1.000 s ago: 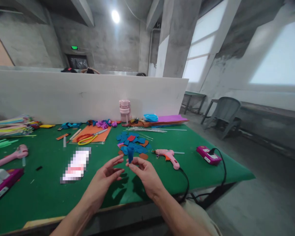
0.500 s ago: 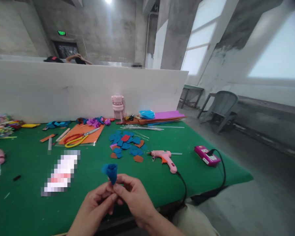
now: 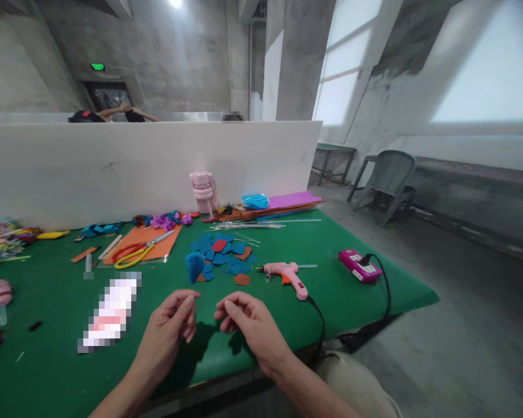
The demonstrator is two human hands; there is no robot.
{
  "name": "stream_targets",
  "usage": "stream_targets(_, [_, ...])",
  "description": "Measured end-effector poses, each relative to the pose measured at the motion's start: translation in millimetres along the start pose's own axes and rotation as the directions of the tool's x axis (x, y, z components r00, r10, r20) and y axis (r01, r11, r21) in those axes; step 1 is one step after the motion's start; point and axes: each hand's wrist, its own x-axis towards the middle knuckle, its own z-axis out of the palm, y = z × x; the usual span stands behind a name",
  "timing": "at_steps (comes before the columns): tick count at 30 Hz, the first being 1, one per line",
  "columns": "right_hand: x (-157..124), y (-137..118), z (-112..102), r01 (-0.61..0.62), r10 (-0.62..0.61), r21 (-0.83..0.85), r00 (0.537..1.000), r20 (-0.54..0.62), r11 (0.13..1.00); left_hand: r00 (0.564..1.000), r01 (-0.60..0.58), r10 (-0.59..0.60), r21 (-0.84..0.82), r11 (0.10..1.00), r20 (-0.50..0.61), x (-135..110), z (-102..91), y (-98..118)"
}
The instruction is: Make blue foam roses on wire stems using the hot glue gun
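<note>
A: What is laid out, from the largest down?

B: A green table (image 3: 287, 325) is seen. On it, left of the glue gun (image 3: 285, 271), a heap of blue felt pieces (image 3: 226, 255) is spread. A rolled blue cone (image 3: 194, 267) is seen lying at the heap's edge farthest from the gun.

A: And the hands?

B: Nothing is held. The left hand (image 3: 168, 325) and right hand (image 3: 250, 322) are hovered on the near side of the gun, fingers loosely curled. The cone is probably best pinched at its narrow end, so the roll is kept tight.
</note>
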Motion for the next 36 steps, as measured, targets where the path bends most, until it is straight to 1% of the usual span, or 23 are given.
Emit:
stream_targets(2, [2.1, -9.4, -10.7, 0.042, -0.043, -0.050, 0.999, -0.018, 0.998, 1.000, -0.026, 0.026, -0.002, 1.000, -0.010, 5.3, -1.4, -3.7])
stream_targets(4, [8.1, -23.5, -25.8, 0.110, -0.117, -0.137, 0.992, -0.047, 0.984, 0.998, -0.044, 0.045, 0.026, 0.999, -0.045, 7.2, -4.3, -8.0])
stream_targets(6, [19.5, -39.5, -44.7, 0.173, -0.198, -0.272, 0.978, -0.069, 0.947, 0.995, -0.031, 0.038, 0.069, 0.997, -0.089, 6.1, -7.6, -11.2])
stream_targets(7, [27.6, -47.0, -55.0, 0.186, -0.220, -0.364, 0.974, -0.054, 0.913, 0.994, -0.020, 0.029, 0.087, 0.996, -0.105, 4.8, -9.0, -11.9])
stream_targets(8, [37.3, -53.4, -65.6, 0.185, -0.231, -0.477, 0.972, -0.038, 0.859, 0.994, -0.011, 0.022, 0.102, 0.995, -0.111, 3.2, -10.1, -11.8])
stream_targets(9, [48.6, -58.6, -75.9, 0.165, -0.231, -0.631, 0.973, -0.023, 0.758, 0.994, -0.005, 0.019, 0.119, 0.993, -0.109, 1.6, -11.0, -11.0])
stream_targets(10, [61.3, -62.3, -85.7, 0.130, -0.243, -0.793, 0.970, -0.023, 0.595, 0.994, -0.010, 0.024, 0.140, 0.990, -0.104, 0.0, -11.7, -9.7])
stream_targets(11, [74.9, -64.6, -94.5, 0.103, -0.229, -0.844, 0.973, -0.024, 0.526, 0.995, -0.021, 0.037, 0.171, 0.985, -0.093, -1.5, -12.2, -8.1])
stream_targets(12, [89.1, -65.5, -102.0, 0.082, -0.225, -0.875, 0.974, -0.031, 0.476, 0.995, -0.037, 0.054, 0.209, 0.977, -0.080, -2.8, -12.7, -6.5])
stream_targets(14, [117.0, -63.8, -111.9, 0.038, -0.201, -0.933, 0.979, -0.037, 0.358, 0.996, -0.064, 0.079, 0.266, 0.962, -0.048, -4.7, -13.6, -4.0])
stream_targets(17, [152.1, -55.4, -113.2, 0.004, -0.143, -0.981, 0.989, -0.024, 0.194, 0.998, -0.055, 0.063, 0.251, 0.966, -0.023, -6.0, -15.5, -2.2])
stream_targets(20, [175.0, -42.8, -101.1, 0.029, -0.075, -0.997, 0.997, 0.023, 0.070, 0.998, -0.043, 0.050, 0.204, 0.978, -0.028, -6.7, -18.2, 0.0])
stream_targets(23, [186.8, -28.0, -84.1, 0.079, 0.009, -0.997, 0.997, 0.079, -0.019, 0.995, -0.063, 0.076, 0.204, 0.977, -0.060, -8.2, -21.2, 4.2])
stream_targets(26, [191.7, -15.0, -72.3, 0.092, 0.081, -0.991, 0.993, 0.085, -0.093, 0.992, -0.076, 0.093, 0.196, 0.978, -0.081, -10.2, -24.4, 8.0])
stream_targets(28, [193.4, -10.6, -70.1, 0.075, 0.101, -0.988, 0.993, 0.062, -0.133, 0.993, -0.073, 0.089, 0.176, 0.982, -0.082, -11.4, -26.8, 9.1])
stream_targets(30, [194.8, -11.0, -72.2, 0.060, 0.098, -0.986, 0.994, 0.045, -0.156, 0.993, -0.062, 0.075, 0.140, 0.988, -0.088, -12.2, -29.3, 8.9])
stream_targets(33, [195.7, -18.8, -79.6, 0.056, 0.083, -0.986, 0.996, 0.044, -0.159, 0.993, -0.039, 0.048, 0.083, 0.996, -0.110, -12.1, -32.4, 7.8])
stream_targets(36, [193.5, -26.5, -85.3, 0.058, 0.085, -0.988, 0.995, 0.046, -0.145, 0.991, -0.031, 0.040, 0.073, 0.997, -0.124, -10.9, -34.0, 7.7])
